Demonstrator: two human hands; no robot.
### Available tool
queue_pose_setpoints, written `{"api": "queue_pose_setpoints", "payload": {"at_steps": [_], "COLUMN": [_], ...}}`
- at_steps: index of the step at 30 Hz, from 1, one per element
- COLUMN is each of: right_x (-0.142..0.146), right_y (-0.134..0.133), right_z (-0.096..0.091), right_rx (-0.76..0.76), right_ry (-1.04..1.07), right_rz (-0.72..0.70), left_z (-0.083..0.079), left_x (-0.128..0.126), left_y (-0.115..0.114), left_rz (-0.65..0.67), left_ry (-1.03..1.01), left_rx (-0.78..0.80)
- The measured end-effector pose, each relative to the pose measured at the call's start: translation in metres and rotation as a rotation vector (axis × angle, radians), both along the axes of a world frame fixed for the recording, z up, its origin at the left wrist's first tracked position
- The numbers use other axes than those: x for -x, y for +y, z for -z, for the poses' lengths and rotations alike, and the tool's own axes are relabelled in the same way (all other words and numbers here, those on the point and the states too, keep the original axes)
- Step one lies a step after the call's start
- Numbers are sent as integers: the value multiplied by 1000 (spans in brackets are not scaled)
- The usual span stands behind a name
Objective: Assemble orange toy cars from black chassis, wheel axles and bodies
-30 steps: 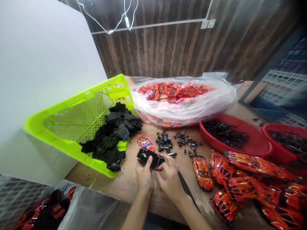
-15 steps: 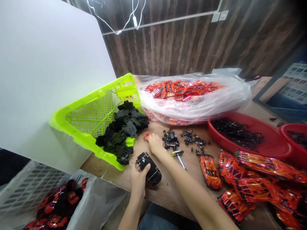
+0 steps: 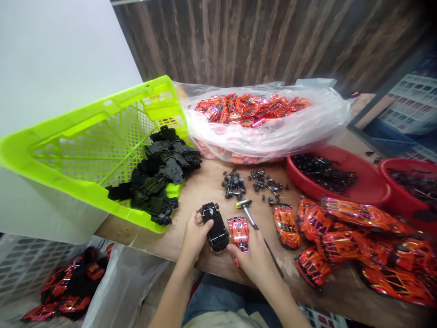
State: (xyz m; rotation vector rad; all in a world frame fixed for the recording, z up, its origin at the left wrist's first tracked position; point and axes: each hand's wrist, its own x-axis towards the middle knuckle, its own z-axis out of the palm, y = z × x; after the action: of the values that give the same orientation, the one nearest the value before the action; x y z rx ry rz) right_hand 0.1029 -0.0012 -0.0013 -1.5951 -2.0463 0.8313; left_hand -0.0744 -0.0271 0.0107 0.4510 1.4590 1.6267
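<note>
My left hand (image 3: 196, 232) grips a black toy car chassis (image 3: 215, 228), its underside up, with metal axles showing across it. Close to its right side, my right hand (image 3: 254, 255) holds a shiny red-orange car body shell (image 3: 239, 232) between thumb and fingers. A hammer (image 3: 246, 209) lies on the table just beyond the right hand, its dark handle running partly behind that hand. Farther back are small piles of wheel-and-axle sets (image 3: 235, 183). One orange car (image 3: 287, 225) lies to the right of the hammer.
A tilted lime-green crate (image 3: 82, 109) on the left holds black chassis. Behind is a clear plastic bag (image 3: 273, 141) of red shells. Red basins (image 3: 372, 193) with black parts and a heap of orange cars (image 3: 344, 246) fill the right. Lower left, a lined basket (image 3: 116, 278) contains cars.
My right hand has come back from beside the green crate toward me, bringing the red shell next to the chassis. The left hand still holds the chassis. The view has tilted downward.
</note>
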Motion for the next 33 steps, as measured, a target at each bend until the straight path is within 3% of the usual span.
{"api": "queue_pose_setpoints", "payload": {"at_steps": [3, 7, 10, 14, 21, 25, 33], "right_x": [1, -17, -24, -15, -16, -21, -27], "right_y": [1, 8, 7, -1, -4, -6, -5], "right_z": [-3, -9, -21, -29, -11, -13, 1], "right_rx": [-65, -80, -13, 36, -7, -107, -184], "right_ry": [-153, 51, 220, 181, 71, 77, 34], "right_rz": [24, 88, 47, -38, -83, -93, -94], "left_z": [-2, -3, 0, 4, 12, 17, -2], "left_x": [-4, -10, -22, -45, -60, -62, -67], "left_y": [0, -5, -5, -4, -6, -5, -4], "left_rz": [-3, 58, 134, 239, 293, 291, 285], "left_ry": [-38, -154, -179, -224, -252, -179, -193], "left_rx": [-3, -8, -43, -110, -150, -205, -190]}}
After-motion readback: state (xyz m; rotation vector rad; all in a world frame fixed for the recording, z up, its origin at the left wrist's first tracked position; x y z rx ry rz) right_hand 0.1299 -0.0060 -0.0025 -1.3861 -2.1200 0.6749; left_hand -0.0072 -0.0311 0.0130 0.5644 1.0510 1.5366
